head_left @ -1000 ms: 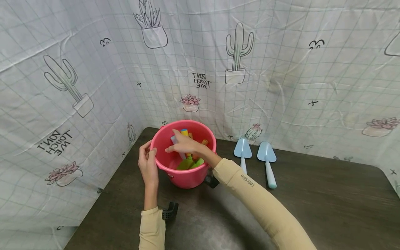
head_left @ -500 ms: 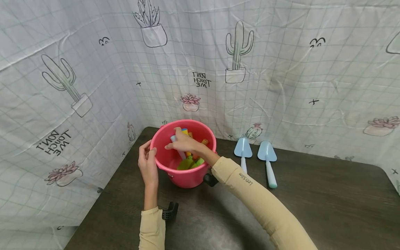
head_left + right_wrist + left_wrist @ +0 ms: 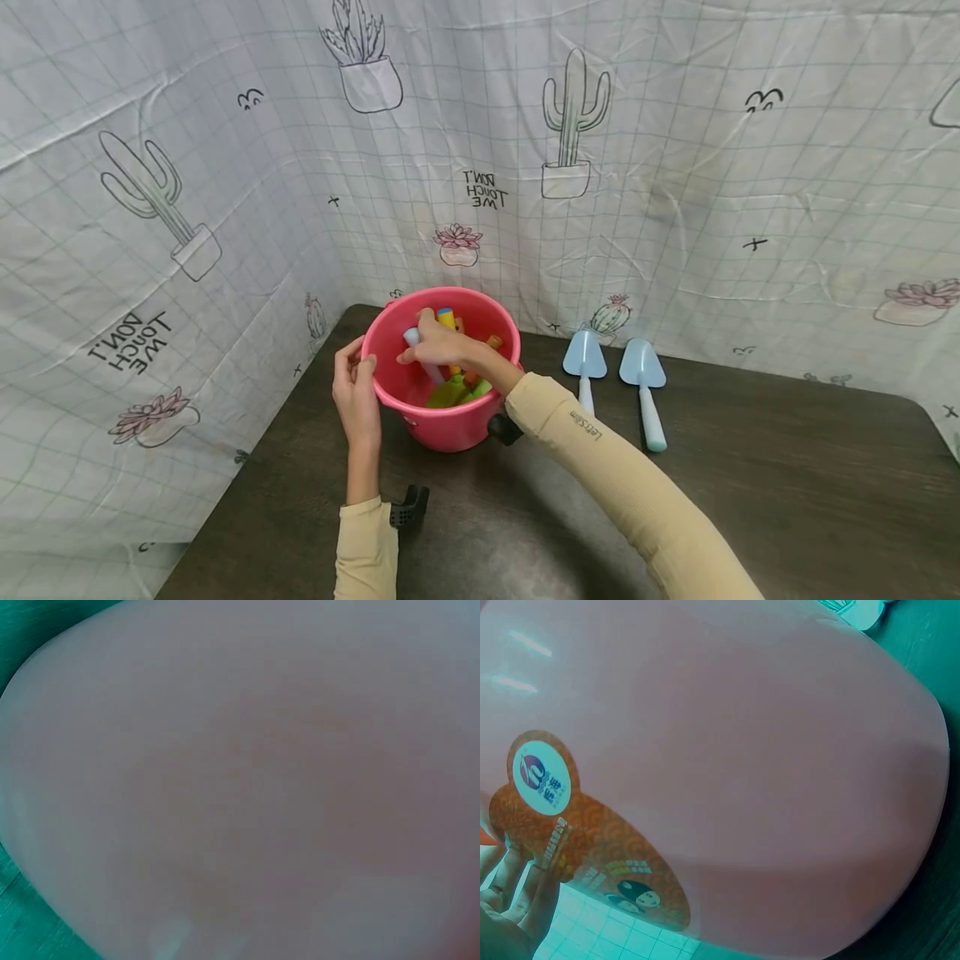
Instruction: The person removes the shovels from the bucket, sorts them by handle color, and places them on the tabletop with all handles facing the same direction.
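Note:
A pink bucket (image 3: 450, 427) stands on the dark table. My left hand (image 3: 357, 398) grips its left rim, thumb over the edge and fingers outside; those fingers (image 3: 521, 896) also show beside the bucket's orange sticker (image 3: 592, 832) in the left wrist view. Reaching in over the right rim, my right hand (image 3: 442, 343) has its thumb and forefinger spread apart. A pale blue handle (image 3: 412, 337) shows between them, slanting down under the hand. Around it lie yellow (image 3: 446, 318), orange (image 3: 493, 342) and green pieces (image 3: 447, 393), partly hidden. The right wrist view is filled by the bucket's blurred outer wall (image 3: 240, 780).
Two light blue trowels (image 3: 585, 357) (image 3: 642, 367) lie on the table (image 3: 787, 467) right of the bucket, one handle partly behind my right sleeve. A patterned white cloth (image 3: 675, 183) hangs behind and at the left. Black camera mounts (image 3: 408, 507) sit at both wrists.
The pale blue handle's top has shifted slightly left between my right thumb and forefinger. My right forearm has moved slightly left; my left hand keeps its grip on the rim.

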